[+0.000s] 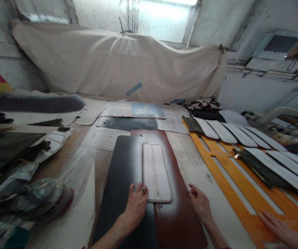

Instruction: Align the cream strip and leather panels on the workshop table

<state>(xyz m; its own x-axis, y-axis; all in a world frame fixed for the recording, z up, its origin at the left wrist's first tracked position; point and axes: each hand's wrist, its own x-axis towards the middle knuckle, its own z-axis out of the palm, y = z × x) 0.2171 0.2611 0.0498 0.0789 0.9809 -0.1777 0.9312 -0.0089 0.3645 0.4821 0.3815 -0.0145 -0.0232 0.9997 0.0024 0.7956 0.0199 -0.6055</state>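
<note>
A pale rectangular panel [157, 169] with rounded corners, a tan border and a rough line down its middle lies ahead of me. Beneath it are a dark board or sheet [124, 173] on the left and a reddish-brown one [181, 207] on the right. My left hand [137, 205], wearing a ring, rests at the panel's lower left edge with its fingers slightly bent and apart; no grip shows. Beside the brown sheet's right edge is my right hand [200, 202], fingers loosely spread and holding nothing.
An orange slotted frame [224, 173] on the right carries overlapping white-and-dark pieces [281, 166]. Another person's hand [276, 224] touches it. Dark fabric pieces [11, 148] and a blurred, plastic-covered object [47, 197] lie left. A beige cloth [128, 65] hangs behind.
</note>
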